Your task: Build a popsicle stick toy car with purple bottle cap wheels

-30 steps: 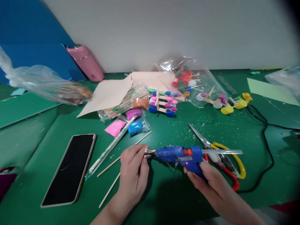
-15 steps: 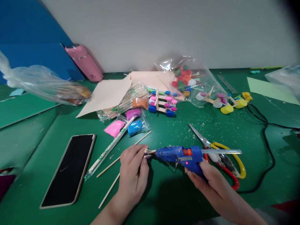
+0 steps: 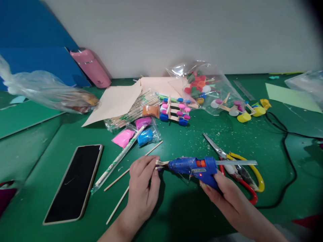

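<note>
My right hand (image 3: 222,198) grips a blue hot glue gun (image 3: 183,166) whose red light is lit. A clear glue stick (image 3: 237,162) sticks out of its back. The nozzle meets some small pale wooden sticks (image 3: 159,163) pinched in my left hand (image 3: 143,185). A little purple shows beneath these sticks, but most of the piece is hidden by my fingers. Two thin wooden skewers (image 3: 118,205) lie on the table beside and under my left hand. Behind the gun rest scissors (image 3: 214,144) with red and yellow handles, near pliers-like metal jaws.
A phone (image 3: 73,183) lies at the left. Further back are clay packets (image 3: 145,136), bundled sticks (image 3: 136,107), small wheeled stick models (image 3: 175,111), a bag of bottle caps (image 3: 199,85) and a pink flask (image 3: 92,69). A black cord (image 3: 286,151) curls across the right.
The glue stick's rear end sits slightly further in toward the gun. Both hands stay almost where they were, with the nozzle still at the wooden sticks.
</note>
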`<action>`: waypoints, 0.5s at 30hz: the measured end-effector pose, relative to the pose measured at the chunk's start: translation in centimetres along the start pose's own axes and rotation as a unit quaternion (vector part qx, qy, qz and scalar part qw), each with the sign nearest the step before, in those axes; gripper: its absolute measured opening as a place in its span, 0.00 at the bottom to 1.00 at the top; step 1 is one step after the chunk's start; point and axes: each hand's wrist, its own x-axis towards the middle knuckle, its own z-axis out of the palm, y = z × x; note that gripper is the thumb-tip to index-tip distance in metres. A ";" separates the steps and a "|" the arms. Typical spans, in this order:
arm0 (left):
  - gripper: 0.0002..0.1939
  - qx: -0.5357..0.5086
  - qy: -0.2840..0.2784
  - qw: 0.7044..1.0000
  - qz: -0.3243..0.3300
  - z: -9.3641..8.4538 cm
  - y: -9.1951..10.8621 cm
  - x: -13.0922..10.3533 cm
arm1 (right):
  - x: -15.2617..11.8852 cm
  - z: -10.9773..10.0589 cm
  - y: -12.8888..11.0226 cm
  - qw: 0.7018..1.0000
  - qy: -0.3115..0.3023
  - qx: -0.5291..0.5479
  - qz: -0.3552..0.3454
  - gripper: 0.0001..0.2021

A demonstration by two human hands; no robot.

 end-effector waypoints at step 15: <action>0.14 0.000 -0.002 1.000 -0.008 0.0 0.0 -0.1 | 0.3 -0.2 -0.3 0.999 -0.024 -0.007 0.043 0.07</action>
